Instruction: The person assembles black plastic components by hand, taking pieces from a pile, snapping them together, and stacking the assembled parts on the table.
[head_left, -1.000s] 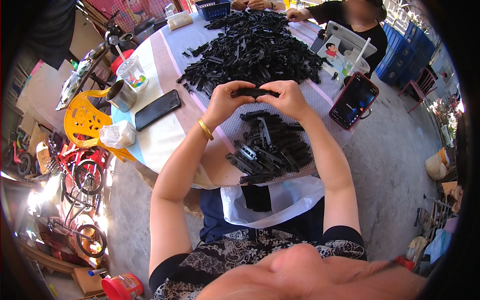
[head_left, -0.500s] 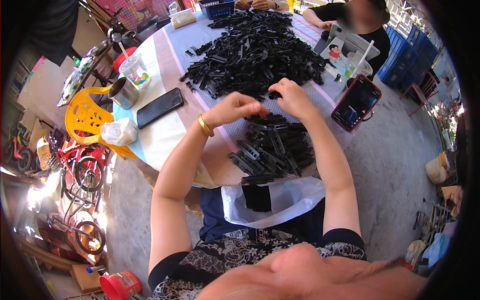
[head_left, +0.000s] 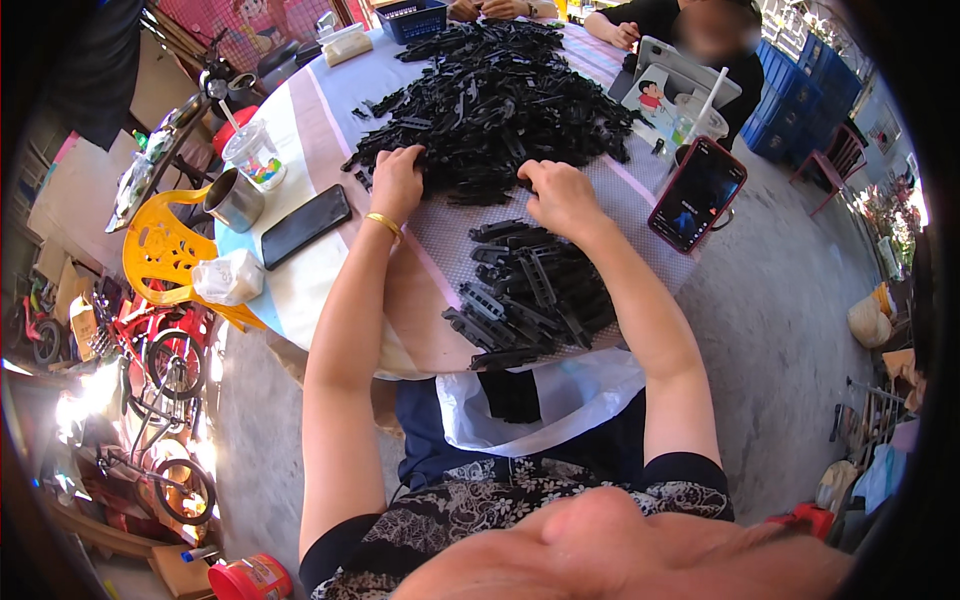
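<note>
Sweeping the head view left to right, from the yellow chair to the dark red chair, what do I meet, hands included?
Yellow chair, flat black phone, left hand, right hand, propped-up phone, dark red chair.

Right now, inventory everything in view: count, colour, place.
Thin plastic pieces: uncountable, black, far heap, near pile
Cloth-covered table: 1, striped, centre
Rectangular phones: 2, black and red-edged, left and right
Plastic straw cups: 2, clear, left and right
Metal cup: 1, silver, table's left
Plastic basket: 1, blue, far edge
Plastic bags: 2, white, left and near edges
Plastic chair: 1, yellow, left
Plastic crates: several, blue, far right
Plastic bucket: 1, red, lower left
Background clutter: uncounted, mixed, both sides
Other people: 2, one in black, far side
Left hand: 1, bare, heap's left
Right hand: 1, bare, heap's near edge
</note>
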